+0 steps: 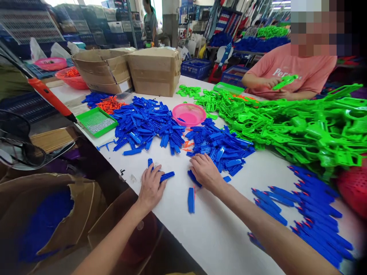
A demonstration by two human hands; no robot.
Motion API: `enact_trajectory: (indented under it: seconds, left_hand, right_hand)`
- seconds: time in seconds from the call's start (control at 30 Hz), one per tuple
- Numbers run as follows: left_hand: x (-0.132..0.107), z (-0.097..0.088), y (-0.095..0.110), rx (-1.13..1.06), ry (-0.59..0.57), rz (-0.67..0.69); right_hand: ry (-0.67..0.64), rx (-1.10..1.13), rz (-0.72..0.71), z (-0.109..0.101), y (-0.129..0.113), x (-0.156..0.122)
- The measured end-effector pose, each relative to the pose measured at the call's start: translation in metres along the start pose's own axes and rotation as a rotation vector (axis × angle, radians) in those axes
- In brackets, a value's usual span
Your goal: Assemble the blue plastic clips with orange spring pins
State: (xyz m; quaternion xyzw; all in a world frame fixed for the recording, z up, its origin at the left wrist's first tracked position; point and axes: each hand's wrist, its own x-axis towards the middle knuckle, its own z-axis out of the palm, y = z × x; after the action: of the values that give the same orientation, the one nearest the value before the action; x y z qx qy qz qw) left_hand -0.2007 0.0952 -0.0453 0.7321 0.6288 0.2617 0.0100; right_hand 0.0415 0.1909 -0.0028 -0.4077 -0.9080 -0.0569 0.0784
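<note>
My left hand [151, 185] lies on the white table [212, 229], its fingers closed over small blue plastic parts [167, 176] that stick out on both sides. My right hand [205, 172] rests palm down at the near edge of a heap of blue plastic parts [220, 147], fingers curled on a blue piece [194, 178]. One loose blue part [191, 199] lies just below my hands. A second, bigger heap of blue parts [146, 124] sits farther back on the left.
A pink bowl [189, 114] stands between the heaps. A green tray [96, 121], orange bits [110, 104] and cardboard boxes [156, 70] sit at the back left. Green plastic pieces [301, 130] pile up on the right, blue assembled pieces [312, 214] near right. A person [289, 70] sits opposite holding a green piece.
</note>
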Motion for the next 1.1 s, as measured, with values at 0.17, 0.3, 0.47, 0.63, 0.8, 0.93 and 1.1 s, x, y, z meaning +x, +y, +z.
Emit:
enact_trajectory:
  seconds: [0.17, 0.3, 0.47, 0.63, 0.8, 0.93, 1.1]
  left_hand:
    - [-0.001, 0.0, 0.001, 0.037, 0.028, 0.007]
    - [-0.001, 0.0, -0.001, 0.04, 0.046, 0.0]
    - [-0.001, 0.0, -0.003, 0.028, 0.062, 0.007]
    - [-0.001, 0.0, -0.002, 0.013, 0.086, -0.011]
    - [0.0, -0.003, 0.003, 0.048, 0.074, 0.019]
    - [0.001, -0.007, 0.008, 0.092, -0.001, 0.052]
    - [0.0, -0.005, 0.009, 0.097, 0.042, 0.004]
  right_hand:
    - [-0.007, -0.058, 0.043, 0.02, 0.015, 0.062]
    - [-0.047, -0.071, 0.078, 0.032, 0.023, 0.091]
    - [-0.098, -0.041, 0.1, 0.035, 0.025, 0.113]
    - [-0.171, 0.025, -0.072, 0.019, 0.002, 0.089]
    - [-0.197, 0.078, -0.168, 0.003, -0.001, 0.078]
    - [-0.133, 0.014, 0.097, 0.007, 0.035, 0.116]
    - [-0.131, -0.015, 0.327, 0.026, 0.06, 0.164]
